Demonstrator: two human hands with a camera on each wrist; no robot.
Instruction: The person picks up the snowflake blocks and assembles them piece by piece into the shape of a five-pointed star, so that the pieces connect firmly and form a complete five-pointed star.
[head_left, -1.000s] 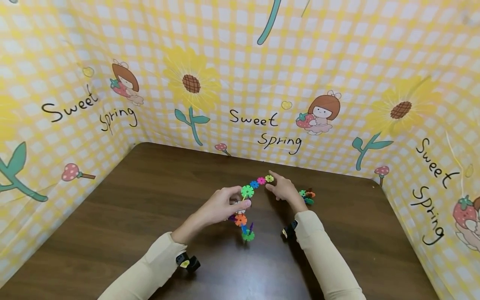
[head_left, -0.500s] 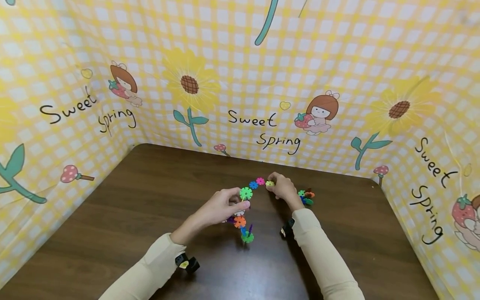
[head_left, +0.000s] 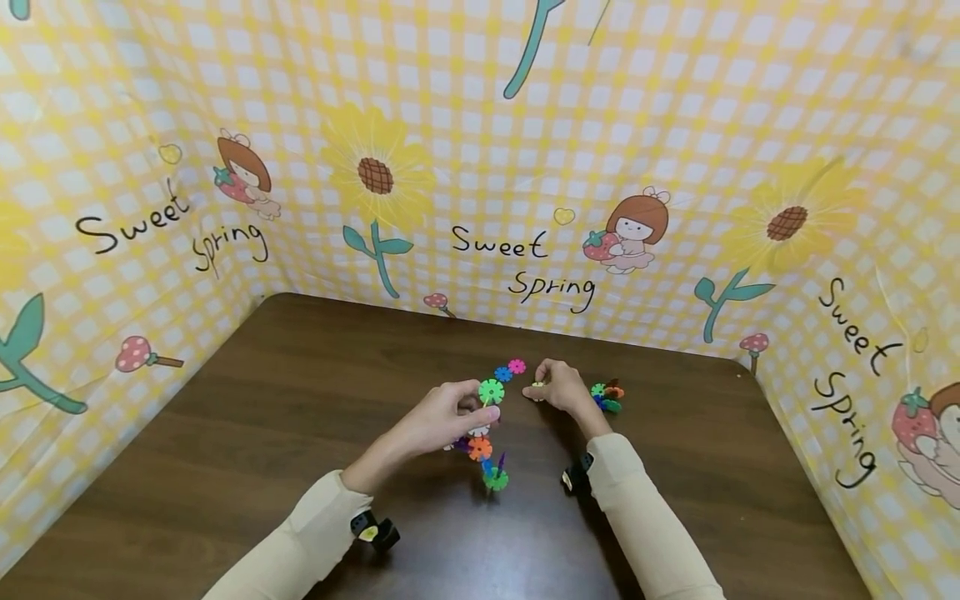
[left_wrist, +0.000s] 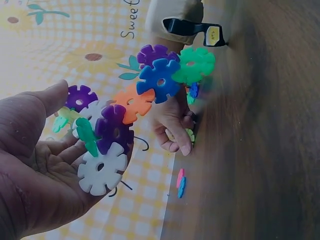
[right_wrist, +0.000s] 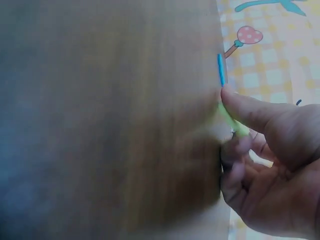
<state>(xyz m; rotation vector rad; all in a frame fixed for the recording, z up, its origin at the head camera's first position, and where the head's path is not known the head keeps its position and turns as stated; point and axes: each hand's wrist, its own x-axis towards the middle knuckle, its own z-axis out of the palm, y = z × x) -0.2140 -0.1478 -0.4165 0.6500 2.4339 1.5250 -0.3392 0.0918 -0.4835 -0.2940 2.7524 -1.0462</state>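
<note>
My left hand point(head_left: 442, 417) holds up a built chain of plastic snowflake discs point(left_wrist: 132, 102), in white, purple, orange, blue and green. In the left wrist view its thumb is beside a purple disc point(left_wrist: 79, 100) at the near end; part of its grip is hidden. To the right, my right hand point(head_left: 564, 388) pinches a yellow-green snowflake disc point(right_wrist: 231, 118) between thumb and fingers, low over the table. Just left of that hand, a blue disc point(head_left: 503, 374) and a pink disc point(head_left: 517, 366) lie side by side on the tabletop.
A small cluster of joined discs point(head_left: 609, 397), green, orange and blue, lies to the right of my right hand. The brown table point(head_left: 337, 358) meets a yellow checked cloth point(head_left: 465, 150) hung along its back and sides.
My right hand has taken hold of the yellow-green disc beside the pink one and drawn it nearer, away from the pink and blue discs. The left hand keeps its chain nearly still.
</note>
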